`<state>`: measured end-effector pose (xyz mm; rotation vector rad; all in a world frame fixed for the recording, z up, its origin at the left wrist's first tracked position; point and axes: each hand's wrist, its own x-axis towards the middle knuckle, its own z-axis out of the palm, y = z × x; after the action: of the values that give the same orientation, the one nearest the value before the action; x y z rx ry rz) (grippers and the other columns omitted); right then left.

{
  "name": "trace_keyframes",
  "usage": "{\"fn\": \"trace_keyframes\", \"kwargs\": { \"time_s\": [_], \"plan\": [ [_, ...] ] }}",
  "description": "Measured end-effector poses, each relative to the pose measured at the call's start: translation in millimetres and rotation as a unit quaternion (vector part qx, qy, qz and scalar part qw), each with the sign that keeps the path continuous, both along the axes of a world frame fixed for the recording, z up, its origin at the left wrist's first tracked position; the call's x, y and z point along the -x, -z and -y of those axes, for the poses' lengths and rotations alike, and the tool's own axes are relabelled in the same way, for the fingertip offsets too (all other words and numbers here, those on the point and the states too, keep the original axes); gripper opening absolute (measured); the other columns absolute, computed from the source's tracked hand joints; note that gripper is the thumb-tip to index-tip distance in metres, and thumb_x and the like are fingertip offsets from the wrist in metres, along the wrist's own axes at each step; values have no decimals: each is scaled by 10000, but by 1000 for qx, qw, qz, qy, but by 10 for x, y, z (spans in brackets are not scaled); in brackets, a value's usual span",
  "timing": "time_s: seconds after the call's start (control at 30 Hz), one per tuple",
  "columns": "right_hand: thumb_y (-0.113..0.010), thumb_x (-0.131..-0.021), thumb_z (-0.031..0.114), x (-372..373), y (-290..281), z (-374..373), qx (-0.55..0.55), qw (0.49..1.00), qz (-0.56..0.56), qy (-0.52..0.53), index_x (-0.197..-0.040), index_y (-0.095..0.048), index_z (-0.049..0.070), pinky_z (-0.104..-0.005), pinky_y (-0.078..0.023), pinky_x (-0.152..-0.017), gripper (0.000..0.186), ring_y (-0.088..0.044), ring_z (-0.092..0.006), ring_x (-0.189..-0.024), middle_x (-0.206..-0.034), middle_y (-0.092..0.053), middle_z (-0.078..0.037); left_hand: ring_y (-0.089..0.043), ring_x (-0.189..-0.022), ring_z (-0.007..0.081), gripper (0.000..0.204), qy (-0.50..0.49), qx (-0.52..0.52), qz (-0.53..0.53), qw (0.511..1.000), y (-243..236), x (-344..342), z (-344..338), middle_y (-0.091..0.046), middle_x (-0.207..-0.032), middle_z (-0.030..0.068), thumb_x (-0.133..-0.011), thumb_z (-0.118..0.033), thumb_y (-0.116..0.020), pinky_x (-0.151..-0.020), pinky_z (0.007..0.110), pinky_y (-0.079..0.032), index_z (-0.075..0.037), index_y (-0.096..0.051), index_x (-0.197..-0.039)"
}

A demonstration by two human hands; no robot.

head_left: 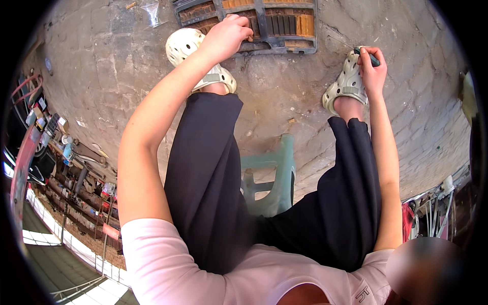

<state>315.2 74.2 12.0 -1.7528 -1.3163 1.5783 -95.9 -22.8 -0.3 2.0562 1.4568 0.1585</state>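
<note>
In my right hand point(373, 70) is a screwdriver point(374, 59) with a dark green handle, held near my right shoe. Its thin shaft points away to the upper left, toward the frame. A dark slatted frame point(260, 23), with brown and orange showing between its bars, lies on the ground at the top of the view. My left hand point(230, 36) is over the frame's near left part, its fingers closed together. Something small and brown may be at those fingertips, but I cannot make out what it is.
I sit on a green plastic stool point(284, 175), wearing cream clogs point(184, 47). Clear plastic wrap point(152, 13) lies left of the frame on the rough ground point(284, 96). Shelves of parts point(76, 173) stand far left; assorted objects point(429, 216) are at right.
</note>
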Motion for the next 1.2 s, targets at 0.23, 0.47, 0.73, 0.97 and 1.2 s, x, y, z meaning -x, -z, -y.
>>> {"fn": "trace_keyframes", "kwargs": {
  "time_s": [0.23,0.47,0.73,0.97,1.2],
  "plan": [
    [-718,-981,196,-1,-24,15,-9,999,30,-10,-971,-666,67,-207,-364,-537,139,-497,-18,-603,-721,-636,38,-640,-953,291,148,-258,-33,71,963,29,-352,187,-649,-920,81,-851,-94,-726,-810,394,-539,-88,-757,-996],
    [-692,-1001,195,31,15,37,-34,999,41,-7,-991,-661,66,-203,-320,-476,133,-444,-14,-538,-711,-606,34,-625,-989,270,194,-126,-73,28,989,49,-401,250,-642,-974,58,-834,-7,-673,-855,380,-548,-73,-747,-1001],
    [-722,-979,211,-19,-13,34,-1,1000,26,1,-981,-669,73,-204,-348,-510,148,-479,-17,-571,-713,-632,39,-617,-1000,272,200,-48,-33,-12,998,-14,-287,65,-631,-966,63,-815,-1,-667,-864,383,-539,-70,-742,-987],
    [-722,-982,211,5,-35,34,-12,1000,14,-9,-984,-671,69,-197,-346,-506,151,-472,-7,-565,-716,-636,40,-670,-891,284,95,-267,-17,85,960,45,-315,247,-673,-927,87,-912,-102,-698,-790,377,-538,-84,-757,-984],
    [-725,-975,205,115,-121,0,10,1000,-6,9,-965,-670,66,-196,-338,-475,150,-475,-14,-535,-691,-625,34,-663,-910,281,93,-212,-69,40,974,40,-390,270,-679,-920,66,-880,-117,-729,-802,396,-539,-99,-758,-967]
  ]
}}
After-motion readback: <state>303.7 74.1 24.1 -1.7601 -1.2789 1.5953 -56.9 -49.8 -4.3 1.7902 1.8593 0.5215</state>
